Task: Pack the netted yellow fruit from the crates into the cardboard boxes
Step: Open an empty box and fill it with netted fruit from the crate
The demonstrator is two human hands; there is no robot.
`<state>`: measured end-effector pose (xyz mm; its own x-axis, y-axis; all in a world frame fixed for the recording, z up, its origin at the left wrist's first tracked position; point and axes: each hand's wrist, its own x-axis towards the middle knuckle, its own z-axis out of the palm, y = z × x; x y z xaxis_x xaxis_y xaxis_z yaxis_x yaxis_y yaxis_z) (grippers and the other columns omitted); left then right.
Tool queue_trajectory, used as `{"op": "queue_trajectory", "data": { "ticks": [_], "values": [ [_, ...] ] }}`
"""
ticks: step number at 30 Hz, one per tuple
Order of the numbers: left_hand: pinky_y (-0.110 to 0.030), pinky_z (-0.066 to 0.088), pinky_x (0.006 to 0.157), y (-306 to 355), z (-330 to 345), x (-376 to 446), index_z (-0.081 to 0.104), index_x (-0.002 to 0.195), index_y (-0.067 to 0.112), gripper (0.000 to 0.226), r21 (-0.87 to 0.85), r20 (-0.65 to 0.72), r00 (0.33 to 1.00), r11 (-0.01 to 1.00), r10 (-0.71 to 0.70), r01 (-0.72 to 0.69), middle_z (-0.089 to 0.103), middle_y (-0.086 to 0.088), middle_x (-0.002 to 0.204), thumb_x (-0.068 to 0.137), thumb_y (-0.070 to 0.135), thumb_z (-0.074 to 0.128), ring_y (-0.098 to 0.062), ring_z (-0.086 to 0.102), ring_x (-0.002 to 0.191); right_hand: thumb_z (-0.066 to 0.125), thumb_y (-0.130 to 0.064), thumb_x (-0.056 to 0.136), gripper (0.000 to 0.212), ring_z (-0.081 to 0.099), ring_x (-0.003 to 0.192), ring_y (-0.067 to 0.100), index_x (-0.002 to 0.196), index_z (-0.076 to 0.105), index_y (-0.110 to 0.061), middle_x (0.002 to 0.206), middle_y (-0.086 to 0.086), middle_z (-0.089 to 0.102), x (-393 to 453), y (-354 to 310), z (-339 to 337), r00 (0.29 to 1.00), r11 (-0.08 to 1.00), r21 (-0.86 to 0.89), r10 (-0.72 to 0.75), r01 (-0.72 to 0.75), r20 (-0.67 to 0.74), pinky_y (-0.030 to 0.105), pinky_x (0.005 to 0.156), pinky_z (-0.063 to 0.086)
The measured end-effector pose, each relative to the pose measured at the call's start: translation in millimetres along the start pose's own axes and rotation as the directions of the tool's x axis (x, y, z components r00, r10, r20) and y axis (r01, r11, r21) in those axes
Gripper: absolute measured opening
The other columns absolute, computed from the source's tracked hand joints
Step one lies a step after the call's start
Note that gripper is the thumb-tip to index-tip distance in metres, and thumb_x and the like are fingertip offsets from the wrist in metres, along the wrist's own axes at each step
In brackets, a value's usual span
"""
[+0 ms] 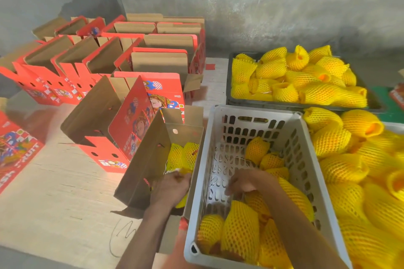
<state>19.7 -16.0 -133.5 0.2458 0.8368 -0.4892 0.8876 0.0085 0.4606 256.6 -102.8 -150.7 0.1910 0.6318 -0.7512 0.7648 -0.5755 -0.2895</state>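
An open cardboard box (150,159) stands just left of a grey plastic crate (310,159). Two netted yellow fruits (182,155) lie at the box's far end. My left hand (172,188) is inside the box, fingers curled round another netted fruit (182,202) that shows below the palm. My right hand (244,181) reaches down into the crate and touches the netted fruit (240,229) piled at its near end; whether it grips one is hidden. More netted fruit (266,157) lies along the crate's right side.
Several open red cardboard boxes (122,67) fill the floor at back left. A dark crate (301,107) heaped with netted fruit stands at the back right, and a loose heap of netted fruit (360,170) lies right of the grey crate. A concrete wall runs behind.
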Motion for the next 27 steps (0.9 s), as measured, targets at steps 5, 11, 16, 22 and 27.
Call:
{"op": "queue_trajectory", "data": {
  "ticks": [5,11,16,22,27],
  "values": [
    [-0.049,0.033,0.114,-6.9,14.0,10.1,0.048,0.149,0.014,0.080,0.250,0.013,0.995,0.964,-0.103,0.097,0.053,-0.014,0.150,0.101,0.068,0.015,-0.034,0.046,0.140,0.068,-0.078,0.078,0.084,0.035,0.149,0.027,0.147,0.055,-0.032,0.155,-0.005,0.050,-18.0,-23.0,-2.8,0.954,0.991,-0.004,-0.127,0.133,0.272,0.051,0.118,0.024],
    [-0.040,0.047,0.101,-7.9,20.2,14.2,0.059,0.128,0.001,0.056,0.051,0.039,0.998,0.997,-0.052,0.050,0.061,-0.024,0.136,0.108,0.045,0.031,-0.039,0.058,0.126,0.063,-0.081,0.080,0.087,0.027,0.153,0.032,0.153,0.046,-0.036,0.163,-0.001,0.039,-31.6,-59.6,7.6,0.856,0.947,-0.194,-0.127,0.254,0.501,0.061,0.123,0.016],
    [-0.041,0.049,0.082,-4.6,18.5,8.9,0.065,0.099,0.014,0.051,-0.064,-0.168,0.985,0.996,0.051,-0.062,0.070,-0.014,0.103,0.108,0.050,0.030,-0.036,0.065,0.101,0.069,-0.076,0.078,0.083,0.046,0.136,0.026,0.145,0.056,-0.029,0.154,0.001,0.048,-36.6,-70.7,16.6,0.844,0.938,-0.197,-0.147,0.284,0.516,0.045,0.108,0.035],
    [-0.043,0.054,0.079,0.4,13.0,4.2,0.064,0.090,0.024,0.042,-0.416,-0.346,0.933,0.874,0.104,-0.252,0.069,-0.001,0.081,0.107,0.051,0.037,-0.018,0.065,0.079,0.071,-0.079,0.066,0.103,0.053,0.129,0.026,0.152,0.043,-0.030,0.152,0.000,0.048,-24.5,-37.7,-6.0,0.984,0.972,0.183,-0.121,0.144,-0.131,0.041,0.101,0.049],
    [-0.051,0.056,0.091,3.3,10.6,0.4,0.065,0.107,0.024,0.037,-0.614,-0.358,0.933,0.743,0.040,-0.268,0.069,0.003,0.099,0.106,0.052,0.040,-0.022,0.069,0.097,0.072,-0.063,0.086,0.085,0.062,0.118,0.028,0.150,0.035,-0.022,0.137,0.006,0.054,-15.4,-34.9,-11.9,0.767,0.547,0.732,0.230,0.406,-0.598,0.048,0.092,0.060]
  ]
}}
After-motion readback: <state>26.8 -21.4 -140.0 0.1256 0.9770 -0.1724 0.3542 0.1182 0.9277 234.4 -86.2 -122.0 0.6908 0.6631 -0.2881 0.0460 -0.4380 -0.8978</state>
